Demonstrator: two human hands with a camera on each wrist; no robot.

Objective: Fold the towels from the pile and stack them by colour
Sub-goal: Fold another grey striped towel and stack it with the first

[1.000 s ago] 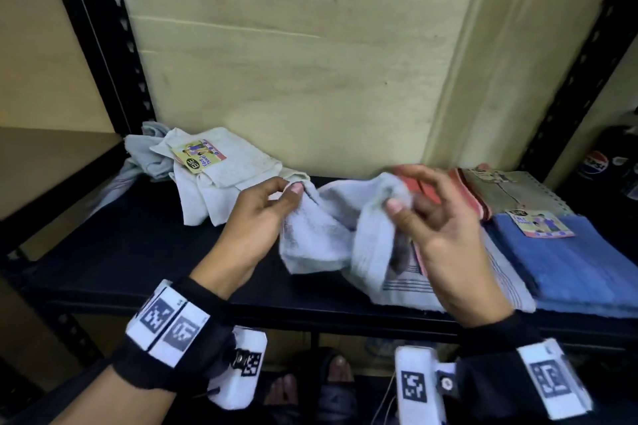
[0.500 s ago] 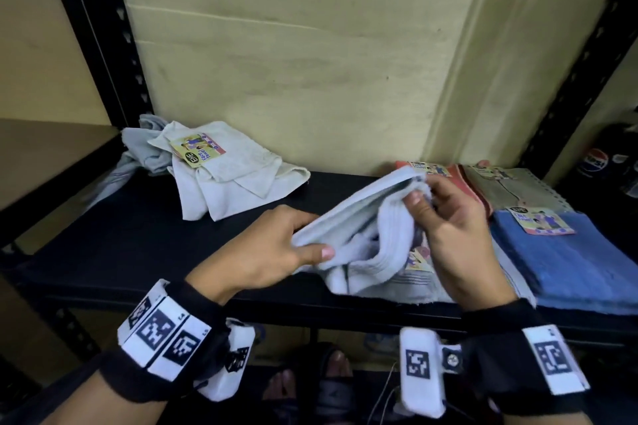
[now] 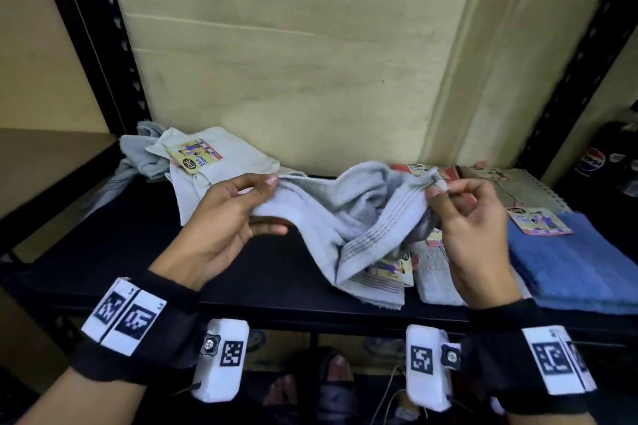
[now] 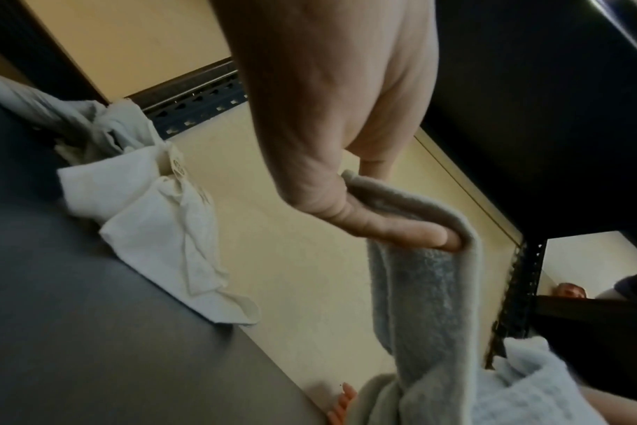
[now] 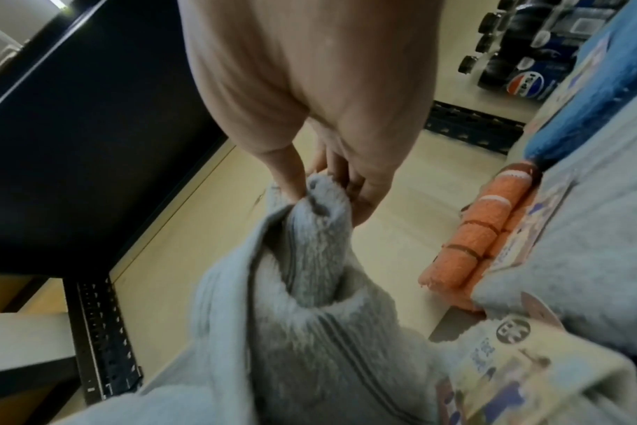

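Observation:
A light grey towel [image 3: 345, 214] hangs between my two hands above the black shelf [image 3: 241, 272]. My left hand [image 3: 241, 203] grips its left edge, the cloth wrapped over my fingers [image 4: 400, 230]. My right hand [image 3: 445, 193] pinches its other corner [image 5: 320, 195] between thumb and fingers. The towel's lower end with a paper label [image 3: 390, 269] drapes onto a folded grey towel [image 3: 435, 272]. An unfolded pile of white and grey towels [image 3: 207, 176] lies at the back left. Folded blue [image 3: 580, 259], beige [image 3: 524, 190] and orange [image 5: 469, 241] towels lie at the right.
Black perforated uprights [image 3: 93, 34] frame the shelf against a cream wall. Soda bottles [image 3: 600, 162] stand at the far right. A wooden shelf [image 3: 41, 155] sits to the left. Sandalled feet [image 3: 310, 390] show below the shelf's front edge.
Both hands have risen and spread apart, stretching the grey towel between them. The left hand moved up-left along the edge; the right hand lifted a corner.

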